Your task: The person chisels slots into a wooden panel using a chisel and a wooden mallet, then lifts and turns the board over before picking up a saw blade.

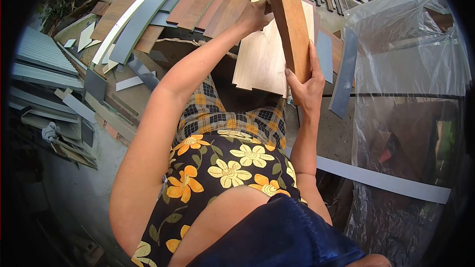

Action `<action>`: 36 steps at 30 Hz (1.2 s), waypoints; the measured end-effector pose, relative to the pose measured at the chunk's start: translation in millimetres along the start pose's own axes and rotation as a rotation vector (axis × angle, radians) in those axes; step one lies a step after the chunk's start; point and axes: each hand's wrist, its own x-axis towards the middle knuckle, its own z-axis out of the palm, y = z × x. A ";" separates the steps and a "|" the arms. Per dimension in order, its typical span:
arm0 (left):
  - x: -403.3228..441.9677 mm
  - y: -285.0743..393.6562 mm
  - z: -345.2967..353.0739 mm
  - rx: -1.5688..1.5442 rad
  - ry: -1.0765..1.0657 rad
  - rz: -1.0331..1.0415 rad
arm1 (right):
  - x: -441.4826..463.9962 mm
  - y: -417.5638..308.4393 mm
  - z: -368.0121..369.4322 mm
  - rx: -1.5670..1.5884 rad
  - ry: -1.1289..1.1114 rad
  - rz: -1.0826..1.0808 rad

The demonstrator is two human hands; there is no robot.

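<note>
A brown wooden plank (291, 24) is raised in front of me, running from the top edge of the view down to my right hand (308, 88). That hand wraps round the plank's near end, thumb on the left side and fingers along the right. Higher up, my left hand (255, 16) has its fingers curled at the plank's left edge; the fingertips are partly hidden. Beneath the plank lies a pale wood-grain floorboard (258, 59) with notched ends, above my lap.
Brown laminate boards (198, 7) and long grey strips (136, 32) lie at the far left. Grey panels (44, 52) are stacked at left. Clear plastic sheeting (405, 138) hangs on the right, near a grey board (343, 74) and a long pale strip (381, 177).
</note>
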 end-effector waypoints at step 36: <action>13.1 -14.7 -13.5 0.059 0.017 -0.045 | -0.6 8.9 21.6 -0.023 0.020 -0.030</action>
